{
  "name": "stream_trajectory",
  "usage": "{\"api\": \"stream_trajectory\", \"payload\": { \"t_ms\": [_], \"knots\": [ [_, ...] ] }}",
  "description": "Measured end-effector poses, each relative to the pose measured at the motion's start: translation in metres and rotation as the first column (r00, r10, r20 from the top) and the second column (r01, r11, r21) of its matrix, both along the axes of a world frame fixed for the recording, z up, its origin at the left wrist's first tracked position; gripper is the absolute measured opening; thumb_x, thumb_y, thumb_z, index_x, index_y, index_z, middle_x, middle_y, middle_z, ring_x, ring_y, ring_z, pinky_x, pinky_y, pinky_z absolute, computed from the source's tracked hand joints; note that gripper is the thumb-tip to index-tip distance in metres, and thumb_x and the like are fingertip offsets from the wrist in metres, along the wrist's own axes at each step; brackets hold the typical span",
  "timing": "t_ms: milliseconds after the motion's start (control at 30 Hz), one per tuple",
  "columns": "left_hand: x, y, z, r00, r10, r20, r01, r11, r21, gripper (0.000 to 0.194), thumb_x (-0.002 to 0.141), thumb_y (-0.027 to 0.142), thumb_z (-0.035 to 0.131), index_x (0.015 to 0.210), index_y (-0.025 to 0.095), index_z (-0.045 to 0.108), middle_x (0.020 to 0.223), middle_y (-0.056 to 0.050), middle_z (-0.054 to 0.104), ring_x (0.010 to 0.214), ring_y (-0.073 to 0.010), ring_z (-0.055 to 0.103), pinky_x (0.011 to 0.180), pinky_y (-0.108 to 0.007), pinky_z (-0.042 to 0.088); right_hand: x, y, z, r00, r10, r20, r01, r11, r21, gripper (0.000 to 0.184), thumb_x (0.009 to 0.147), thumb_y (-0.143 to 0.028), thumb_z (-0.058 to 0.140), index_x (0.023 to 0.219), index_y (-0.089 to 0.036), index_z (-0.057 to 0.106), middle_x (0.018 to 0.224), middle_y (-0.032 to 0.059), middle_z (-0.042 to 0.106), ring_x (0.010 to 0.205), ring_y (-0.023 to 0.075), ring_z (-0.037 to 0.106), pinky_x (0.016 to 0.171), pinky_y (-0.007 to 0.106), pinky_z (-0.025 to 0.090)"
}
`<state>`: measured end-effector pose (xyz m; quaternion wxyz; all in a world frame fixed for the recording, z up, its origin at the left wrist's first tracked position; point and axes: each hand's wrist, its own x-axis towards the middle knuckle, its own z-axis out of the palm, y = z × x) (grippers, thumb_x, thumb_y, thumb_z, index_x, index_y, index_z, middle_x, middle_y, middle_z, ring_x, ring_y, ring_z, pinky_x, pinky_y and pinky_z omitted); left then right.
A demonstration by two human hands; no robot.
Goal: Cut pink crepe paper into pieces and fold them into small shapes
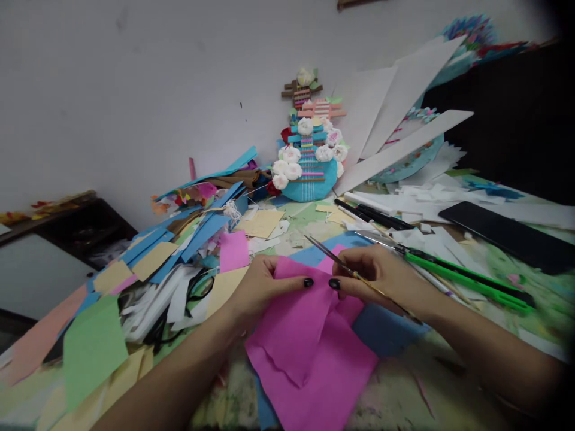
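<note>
A folded sheet of pink paper (309, 347) hangs between my two hands, its lower part spread over blue paper (386, 329) on the table. My left hand (265, 281) is closed on the paper's upper left edge, thumb lying on top. Gold-handled scissors (326, 250), seen nearly edge-on, rest in my right hand (381, 278), with the thin blades pointing up and left. The right thumb also touches the pink paper near its top edge. My right fingers are partly hidden behind the paper and scissors.
Right of my hands lie a green box cutter (471, 278), black pens (381, 216) and a dark phone (507, 233). Coloured paper pieces, such as a green sheet (94, 347), cover the left. A blue flower-trimmed craft (309, 179) leans on the wall beside white boards (404, 149).
</note>
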<state>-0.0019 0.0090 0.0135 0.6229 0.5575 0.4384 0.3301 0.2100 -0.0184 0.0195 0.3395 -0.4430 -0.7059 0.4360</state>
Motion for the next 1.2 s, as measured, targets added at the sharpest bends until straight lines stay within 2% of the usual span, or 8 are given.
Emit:
{"api": "stream_trajectory", "payload": {
  "t_ms": [133, 233, 567, 933, 1200],
  "knots": [
    [-0.0038, 0.0030, 0.0042, 0.997, 0.065, 0.033, -0.066, 0.998, 0.012, 0.020, 0.058, 0.026, 0.083, 0.060, 0.013, 0.068, 0.056, -0.001, 0.065, 0.048, -0.0106, 0.058, 0.046, -0.020, 0.045, 0.0063, 0.0043, -0.0018, 0.984, -0.012, 0.177, -0.004, 0.996, 0.088, 0.025, 0.076, -0.040, 0.062, 0.070, -0.017, 0.058, 0.060, -0.0036, 0.045, 0.054, 0.0092, 0.037, 0.048, 0.024, 0.027],
    [-0.0050, 0.0035, 0.0054, 0.997, 0.075, 0.027, -0.075, 0.997, 0.028, 0.021, 0.057, 0.026, 0.083, 0.059, 0.013, 0.067, 0.057, -0.002, 0.066, 0.049, -0.0112, 0.058, 0.047, -0.021, 0.046, 0.0071, 0.0047, -0.0028, 0.959, -0.018, 0.283, -0.030, 0.986, 0.165, 0.024, 0.075, -0.040, 0.063, 0.073, -0.017, 0.061, 0.061, -0.0027, 0.048, 0.055, 0.0100, 0.039, 0.049, 0.025, 0.027],
    [-0.0067, 0.0030, 0.0049, 1.000, 0.017, 0.017, -0.018, 0.998, 0.060, 0.016, 0.060, 0.026, 0.082, 0.066, 0.014, 0.072, 0.062, -0.003, 0.070, 0.049, -0.0106, 0.060, 0.047, -0.020, 0.047, 0.0018, -0.0014, 0.0041, 0.928, -0.067, 0.367, -0.011, 0.978, 0.206, 0.021, 0.069, -0.035, 0.069, 0.076, -0.016, 0.063, 0.058, -0.0033, 0.050, 0.053, 0.0100, 0.041, 0.049, 0.024, 0.029],
    [-0.0050, 0.0017, 0.0052, 0.996, -0.048, 0.075, 0.045, 0.998, 0.041, 0.017, 0.063, 0.023, 0.081, 0.077, 0.016, 0.076, 0.072, -0.005, 0.074, 0.058, -0.0117, 0.065, 0.054, -0.019, 0.051, -0.0002, -0.0035, 0.0062, 0.929, -0.060, 0.365, -0.035, 0.969, 0.246, 0.022, 0.070, -0.034, 0.071, 0.078, -0.015, 0.066, 0.056, -0.0038, 0.049, 0.051, 0.0085, 0.038, 0.048, 0.023, 0.029],
    [-0.0063, 0.0004, 0.0017, 0.991, -0.054, 0.119, 0.049, 0.998, 0.049, 0.008, 0.063, 0.020, 0.081, 0.065, 0.018, 0.074, 0.057, 0.002, 0.069, 0.048, -0.0068, 0.060, 0.046, -0.014, 0.046, 0.0015, -0.0014, 0.0024, 0.918, -0.094, 0.385, -0.032, 0.950, 0.310, 0.021, 0.069, -0.035, 0.072, 0.075, -0.016, 0.065, 0.055, -0.0048, 0.048, 0.050, 0.0080, 0.037, 0.047, 0.023, 0.028]
  ]
}}
